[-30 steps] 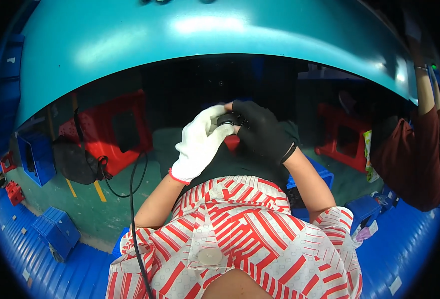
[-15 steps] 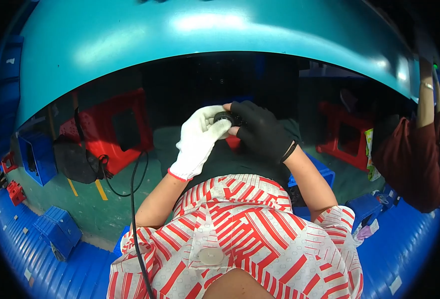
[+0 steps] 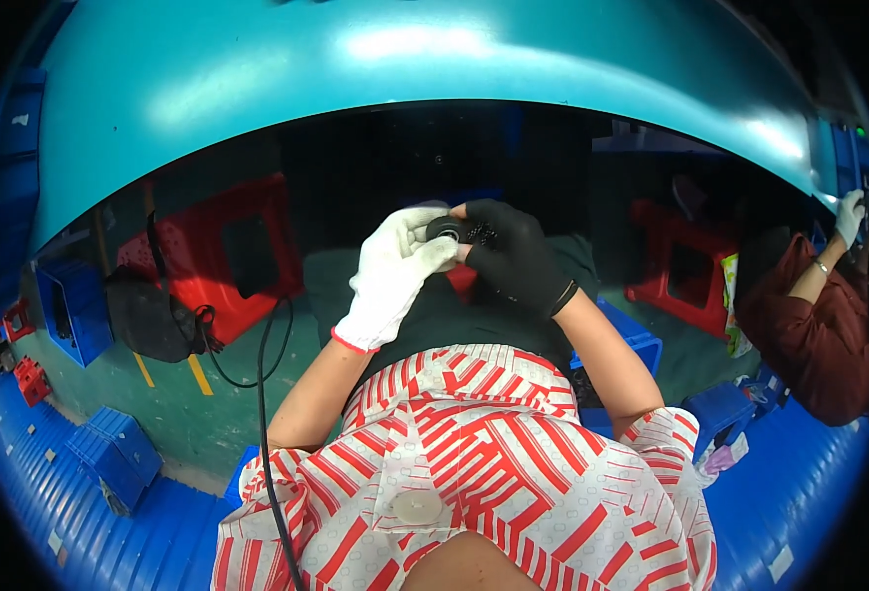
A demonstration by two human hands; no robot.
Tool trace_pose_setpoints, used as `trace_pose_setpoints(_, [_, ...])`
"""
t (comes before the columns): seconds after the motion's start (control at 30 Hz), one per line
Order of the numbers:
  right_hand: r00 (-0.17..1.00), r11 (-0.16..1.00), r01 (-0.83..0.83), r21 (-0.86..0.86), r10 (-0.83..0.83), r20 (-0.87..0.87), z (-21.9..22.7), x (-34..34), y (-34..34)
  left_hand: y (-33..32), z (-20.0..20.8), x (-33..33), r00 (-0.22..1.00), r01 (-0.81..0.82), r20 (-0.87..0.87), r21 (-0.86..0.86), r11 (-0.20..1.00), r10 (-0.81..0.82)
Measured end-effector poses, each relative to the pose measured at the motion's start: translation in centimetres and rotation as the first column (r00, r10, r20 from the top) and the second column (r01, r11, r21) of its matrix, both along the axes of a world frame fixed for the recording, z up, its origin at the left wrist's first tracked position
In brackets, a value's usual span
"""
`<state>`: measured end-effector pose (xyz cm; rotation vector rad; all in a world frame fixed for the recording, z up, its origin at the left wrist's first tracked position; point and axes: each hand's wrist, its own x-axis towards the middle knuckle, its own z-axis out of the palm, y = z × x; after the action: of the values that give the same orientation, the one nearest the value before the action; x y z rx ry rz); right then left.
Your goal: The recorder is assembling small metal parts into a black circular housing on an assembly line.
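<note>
A broad, glossy teal table [image 3: 257, 69] curves across the far side of the room from where I stand. Off to the person's right sits a co-worker in a dark red top [image 3: 808, 345]; on the left is a red plastic stool [image 3: 196, 236]. The left hand in a white knit glove [image 3: 387, 276] pinches a small, round black piece [image 3: 442, 227] between thumb and fingers. The right hand in a black fingertip-less glove [image 3: 523, 261] grips its other side narrowly. The piece is held above the lap, just short of the table's near edge.
</note>
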<state>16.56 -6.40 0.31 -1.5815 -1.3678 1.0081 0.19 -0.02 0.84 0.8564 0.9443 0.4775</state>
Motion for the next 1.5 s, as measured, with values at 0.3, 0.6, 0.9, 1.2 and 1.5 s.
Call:
trace_pose_setpoints(0.3, [0.944,0.980,-0.194,-0.045,0.199,0.265,0.4,1.2,0.0,-0.4,0.5,0.1,0.995,0.068,-0.080,0.054,0.996,-0.064])
trace_pose_setpoints(0.6, [0.962,0.995,-0.065,0.077,0.041,0.271,1.7,-0.4,0.2,-0.4,-1.0,0.0,0.922,-0.075,0.334,-0.340,0.938,0.194])
trace_pose_setpoints(0.9, [0.854,0.979,-0.101,0.174,-0.005,0.521,-0.4,-0.9,-0.2,-1.1,-0.5,0.7,0.996,-0.094,0.000,-0.073,0.993,0.094])
trace_pose_setpoints(1.2, [0.898,0.928,-0.358,-0.108,0.373,0.231,1.4,1.9,1.3,0.1,0.2,-0.1,0.997,0.070,0.030,-0.102,0.992,-0.067])
trace_pose_setpoints(1.5, [0.963,0.993,-0.121,-0.009,0.120,0.242,0.0,-0.3,-0.4,-0.9,-1.0,0.3,0.972,-0.143,0.157,-0.202,0.969,0.177])
